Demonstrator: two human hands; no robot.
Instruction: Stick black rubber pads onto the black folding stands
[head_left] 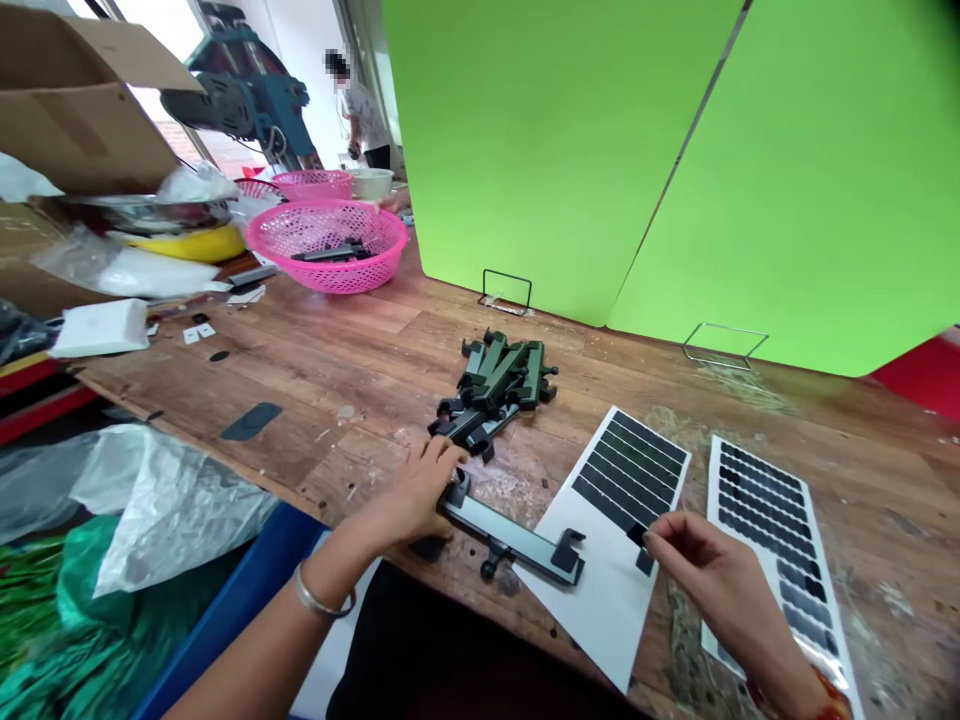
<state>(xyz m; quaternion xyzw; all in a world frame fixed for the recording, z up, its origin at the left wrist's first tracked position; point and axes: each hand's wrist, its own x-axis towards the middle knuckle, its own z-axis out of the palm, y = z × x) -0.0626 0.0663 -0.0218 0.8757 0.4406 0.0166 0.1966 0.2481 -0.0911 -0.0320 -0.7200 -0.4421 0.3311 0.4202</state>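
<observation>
A grey metal bar (517, 535) with black hooked ends and a small black knob lies near the table's front edge. Around its left end, my left hand (420, 490) is closed. My right hand (712, 565) pinches a small black sticker (637, 534) over a white backing sheet (581, 600), whose upper part carries rows of black stickers. Another sheet (765, 520) of black stickers lies beside my right wrist and is partly hidden by it. Beyond my left hand sits a pile of similar bars (495, 385).
Green boards (600, 150) stand along the back, with wire stands (506, 290) at their foot. A pink basket (330, 270) holding dark parts is at the back left, near a cardboard box (75, 110). A person (364, 115) stands far behind.
</observation>
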